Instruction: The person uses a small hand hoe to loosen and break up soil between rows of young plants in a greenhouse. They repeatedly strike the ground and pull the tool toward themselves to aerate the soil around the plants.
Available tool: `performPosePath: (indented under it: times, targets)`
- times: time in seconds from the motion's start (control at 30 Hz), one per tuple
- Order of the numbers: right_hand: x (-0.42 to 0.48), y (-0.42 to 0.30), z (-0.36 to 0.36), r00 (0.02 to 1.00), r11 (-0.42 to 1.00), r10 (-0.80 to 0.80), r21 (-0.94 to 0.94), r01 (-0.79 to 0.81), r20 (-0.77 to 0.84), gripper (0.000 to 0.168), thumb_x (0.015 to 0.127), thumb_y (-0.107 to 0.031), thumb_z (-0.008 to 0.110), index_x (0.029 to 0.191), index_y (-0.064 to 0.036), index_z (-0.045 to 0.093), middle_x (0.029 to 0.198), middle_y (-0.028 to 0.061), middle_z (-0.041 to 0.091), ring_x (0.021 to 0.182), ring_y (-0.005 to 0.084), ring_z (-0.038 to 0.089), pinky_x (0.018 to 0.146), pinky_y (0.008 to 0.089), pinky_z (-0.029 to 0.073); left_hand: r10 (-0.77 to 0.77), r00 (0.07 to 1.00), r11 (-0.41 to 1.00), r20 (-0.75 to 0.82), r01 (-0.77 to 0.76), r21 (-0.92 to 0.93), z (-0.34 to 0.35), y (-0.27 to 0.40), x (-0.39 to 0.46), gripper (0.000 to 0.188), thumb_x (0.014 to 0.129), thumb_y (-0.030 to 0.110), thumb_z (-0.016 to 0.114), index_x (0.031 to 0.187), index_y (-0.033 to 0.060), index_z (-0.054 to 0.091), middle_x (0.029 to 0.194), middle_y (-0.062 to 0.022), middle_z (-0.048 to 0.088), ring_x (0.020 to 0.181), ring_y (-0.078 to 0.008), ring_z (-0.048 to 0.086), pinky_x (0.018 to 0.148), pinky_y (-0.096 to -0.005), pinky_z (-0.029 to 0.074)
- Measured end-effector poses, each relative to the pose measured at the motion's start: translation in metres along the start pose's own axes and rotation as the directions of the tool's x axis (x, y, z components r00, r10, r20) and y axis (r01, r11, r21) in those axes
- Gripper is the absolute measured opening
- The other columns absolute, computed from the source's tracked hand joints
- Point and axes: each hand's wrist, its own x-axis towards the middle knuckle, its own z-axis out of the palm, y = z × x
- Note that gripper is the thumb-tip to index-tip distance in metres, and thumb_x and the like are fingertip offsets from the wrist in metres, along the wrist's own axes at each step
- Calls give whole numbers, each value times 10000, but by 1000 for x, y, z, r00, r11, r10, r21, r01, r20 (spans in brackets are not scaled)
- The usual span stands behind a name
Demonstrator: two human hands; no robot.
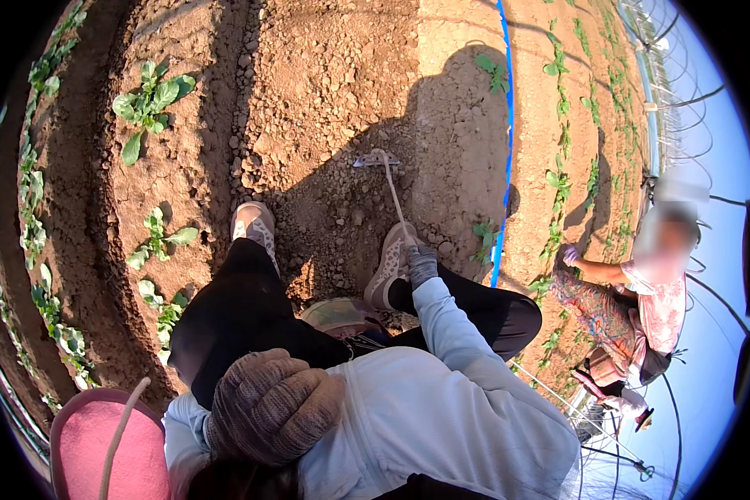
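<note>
My right hand (421, 265), in a grey knit glove, grips the handle of a small hand hoe (392, 181) beside my right shoe. The flat metal blade (377, 160) rests on loose, crumbly soil (344, 231) in front of my feet, partly in shadow. My left hand (276, 405), in a striped brown-grey knit glove, is curled near my chest, its fingers bent; whether anything is inside cannot be seen. Part of a round greenish object (344, 315) shows between my legs.
Leafy seedlings (150, 103) grow in rows to the left. A blue drip line (509, 125) runs along the right of the bed, near small plants (492, 70). A pink-lined container (109, 444) is at lower left. A gloved person (656, 300) crouches at right, another person behind.
</note>
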Motion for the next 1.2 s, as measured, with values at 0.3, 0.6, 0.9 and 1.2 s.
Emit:
performPosePath:
  times: [0.3, 0.6, 0.9, 1.2]
  targets:
    - [1, -157, 61, 910, 870, -408, 336, 361, 79, 429, 910, -426, 461, 1244, -159, 491, 598, 13, 499, 402, 118, 440, 352, 262, 389, -25, 999, 1000, -37, 25, 2, -1, 2, 1, 191, 706, 178, 625, 875, 90, 632, 788, -18, 601, 727, -172, 593, 685, -348, 499]
    - [50, -235, 65, 882, 763, -451, 452, 461, -139, 418, 880, -464, 452, 1149, -163, 562, 596, 35, 512, 402, 148, 440, 348, 289, 373, -63, 992, 994, -110, 72, 79, -9, 5, 15, 210, 617, 120, 630, 810, 39, 616, 769, -83, 603, 697, -215, 609, 627, -369, 516]
    - [45, -186, 23, 958, 879, -285, 395, 266, -11, 445, 863, -522, 473, 1123, -173, 570, 602, 21, 512, 384, 133, 430, 331, 289, 375, -58, 990, 993, -131, 72, 97, 2, 4, 4, 147, 704, 116, 614, 828, 37, 605, 753, -84, 591, 691, -230, 602, 619, -374, 501]
    - [-11, -76, -20, 977, 954, -211, 208, 214, -36, 405, 880, -481, 482, 1061, -133, 584, 568, 14, 517, 380, 123, 433, 337, 279, 369, -34, 999, 996, -37, 37, 86, 9, 27, 1, 244, 809, 203, 591, 945, 2, 617, 782, -90, 594, 720, -253, 583, 697, -393, 472]
